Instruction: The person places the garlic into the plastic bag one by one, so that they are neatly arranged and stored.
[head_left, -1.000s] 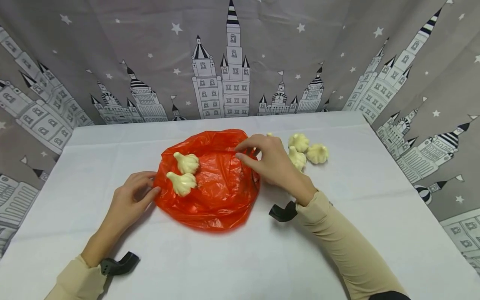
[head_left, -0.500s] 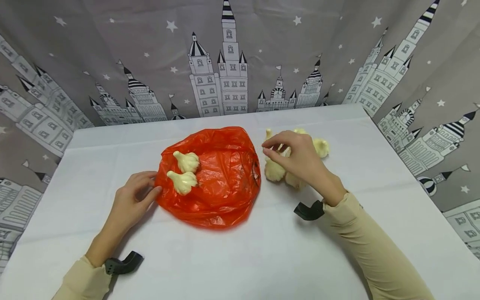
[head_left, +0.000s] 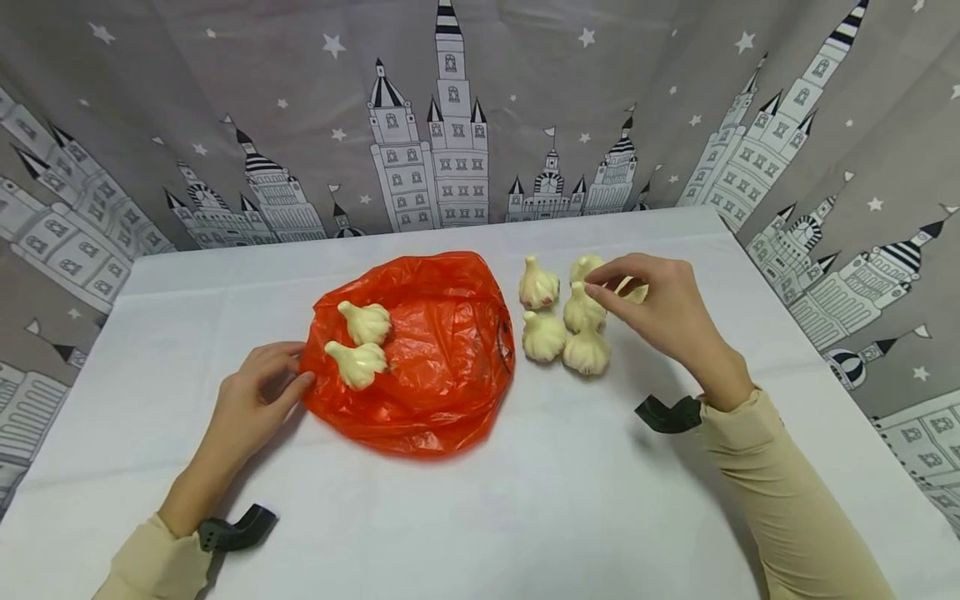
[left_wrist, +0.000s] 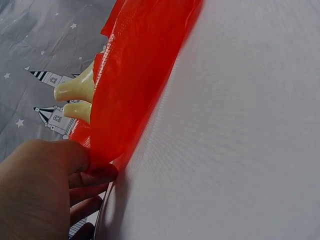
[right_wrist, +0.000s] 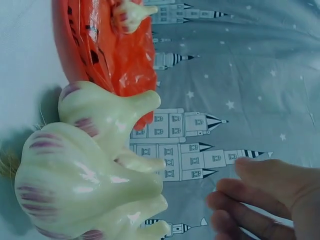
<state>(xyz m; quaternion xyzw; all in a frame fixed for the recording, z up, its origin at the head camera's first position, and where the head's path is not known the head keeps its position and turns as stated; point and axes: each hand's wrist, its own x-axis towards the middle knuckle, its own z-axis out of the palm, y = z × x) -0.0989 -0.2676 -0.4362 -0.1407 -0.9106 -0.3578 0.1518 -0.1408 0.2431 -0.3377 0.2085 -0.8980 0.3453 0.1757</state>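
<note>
A grey curtain hangs behind the white table. Two garlic bulbs lie in the left part of the red bag; the left hand pinches its left edge. Six more bulbs stand to the right. The right hand, fingers loosely bent and holding nothing, is above them and partly hides the rightmost one. The bag's dark print is unreadable.
</note>
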